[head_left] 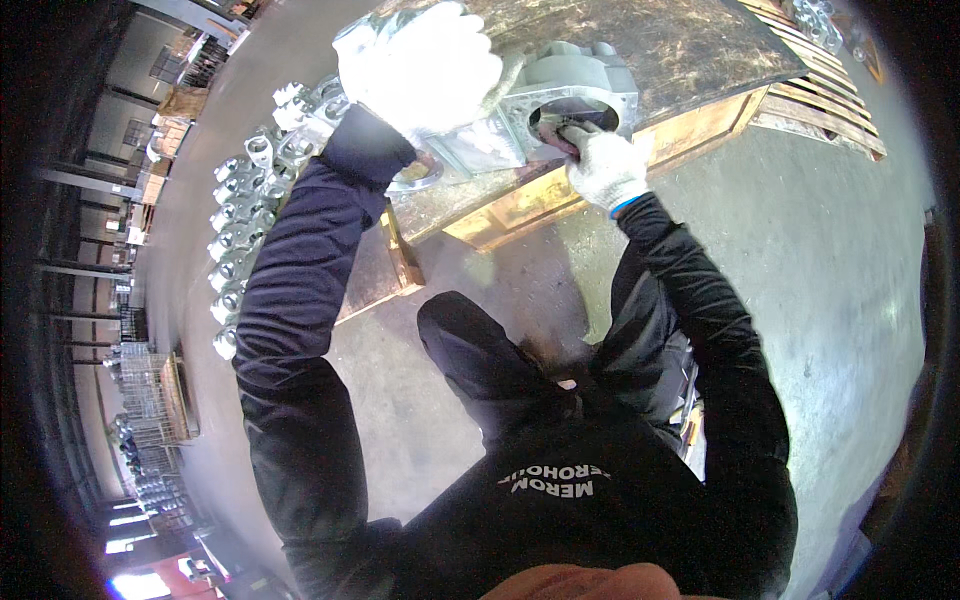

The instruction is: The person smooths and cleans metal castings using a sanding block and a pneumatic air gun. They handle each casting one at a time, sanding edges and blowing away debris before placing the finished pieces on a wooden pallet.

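A grey cast-metal housing [585, 75] lies on a worn wooden workbench, the round opening at its end turned toward me. My right hand [612, 170], in a white glove with a blue cuff edge, reaches its fingers into that opening. The fingers are closed around something dark and brownish at the bore's edge, too unclear to name. Over the left part of the castings is my left hand [425, 70], also white-gloved and washed out by glare. Its fingers look curled, and what they hold is hidden. Beneath it a round metal flange [418, 172] shows.
The wooden workbench [690, 50] has a pale side board [520, 208]. Rows of similar metal castings [240, 220] stand on the left. A slatted wooden pallet [825, 100] is at the far right. Below the bench are my legs [480, 350] and a concrete floor [800, 250].
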A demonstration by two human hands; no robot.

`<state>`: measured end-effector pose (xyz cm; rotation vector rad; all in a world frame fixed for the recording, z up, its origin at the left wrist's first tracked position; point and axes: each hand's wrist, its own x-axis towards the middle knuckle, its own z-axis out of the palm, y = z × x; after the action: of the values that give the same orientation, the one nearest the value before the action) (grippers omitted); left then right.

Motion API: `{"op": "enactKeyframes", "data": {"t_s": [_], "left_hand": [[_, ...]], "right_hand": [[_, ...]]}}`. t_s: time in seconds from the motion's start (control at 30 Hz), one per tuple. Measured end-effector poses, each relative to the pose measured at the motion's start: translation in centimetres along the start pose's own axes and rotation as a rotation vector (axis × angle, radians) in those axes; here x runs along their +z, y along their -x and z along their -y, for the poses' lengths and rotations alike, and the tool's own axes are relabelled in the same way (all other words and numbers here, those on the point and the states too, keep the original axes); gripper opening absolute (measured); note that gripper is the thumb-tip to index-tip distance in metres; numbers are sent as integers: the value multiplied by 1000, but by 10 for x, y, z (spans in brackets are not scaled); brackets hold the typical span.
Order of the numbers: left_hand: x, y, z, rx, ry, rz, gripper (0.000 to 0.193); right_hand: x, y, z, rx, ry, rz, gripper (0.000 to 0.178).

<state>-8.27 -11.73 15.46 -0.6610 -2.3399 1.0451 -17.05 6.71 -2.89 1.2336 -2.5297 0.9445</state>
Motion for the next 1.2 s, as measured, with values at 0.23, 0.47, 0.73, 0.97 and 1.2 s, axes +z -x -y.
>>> {"op": "enactKeyframes", "data": {"t_s": [0.23, 0.47, 0.73, 0.97, 1.2], "left_hand": [[-9, 4, 11, -57, 69, 127, 25], [-7, 2, 0, -116, 120, 125, 19], [-28, -2, -32, -379, 200, -50, 13], [-12, 11, -208, -1421, 1032, -16, 31], [38, -26, -255, -1756, 2314, -409, 38]], "right_hand": [[10, -10, 12, 88, -608, -150, 36], [12, -8, 5, 611, -2374, 98, 45], [16, 11, -2, 105, -113, -120, 36], [20, 27, -15, 583, -2235, 153, 38], [16, 73, -22, 739, -2225, 104, 38]]}}
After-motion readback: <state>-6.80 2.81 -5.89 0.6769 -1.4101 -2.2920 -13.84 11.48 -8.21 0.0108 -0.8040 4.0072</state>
